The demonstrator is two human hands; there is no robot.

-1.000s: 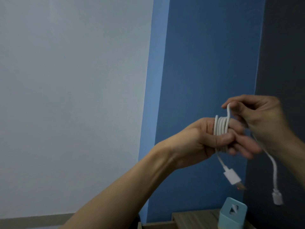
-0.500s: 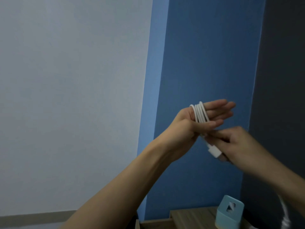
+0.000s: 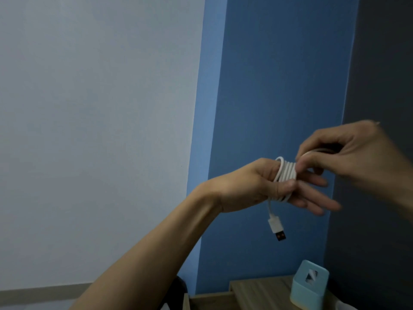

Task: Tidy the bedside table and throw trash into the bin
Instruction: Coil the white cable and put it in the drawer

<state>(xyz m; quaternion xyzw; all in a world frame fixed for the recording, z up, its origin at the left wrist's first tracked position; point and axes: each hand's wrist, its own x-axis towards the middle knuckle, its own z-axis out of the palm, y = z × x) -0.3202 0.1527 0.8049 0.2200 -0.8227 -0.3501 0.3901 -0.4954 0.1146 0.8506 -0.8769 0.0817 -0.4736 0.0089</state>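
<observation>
- Since half a second ago the right hand [image 3: 353, 157] has risen from beneath the coil to its upper right, and the plug it had covered now hangs free.
- On the left, a pale grey wall [image 3: 89, 130] fills the view; it gives way to a blue wall [image 3: 279, 74].
- Reaching up from the lower left, the left hand [image 3: 252, 186] is held in the air in front of the blue wall, its fingers stretched out to the right and tipped slightly down.
- A white USB cable [image 3: 287, 172] is wound in several close turns round those fingers, and the thumb [image 3: 283, 185] clamps the turns against them.
- One end of the cable drops below the hand to a white USB-A plug [image 3: 277, 228] with an orange tongue, dangling above the table.
- Right of the coil, the right hand has its fingers curled and pinches the cable's other strand, touching the last turn.
- Low down, a wooden bedside table [image 3: 257, 290] carries a light blue box [image 3: 308, 289] with a window cut in its top.
- At the far right is a dark grey wall [image 3: 380, 63].
</observation>
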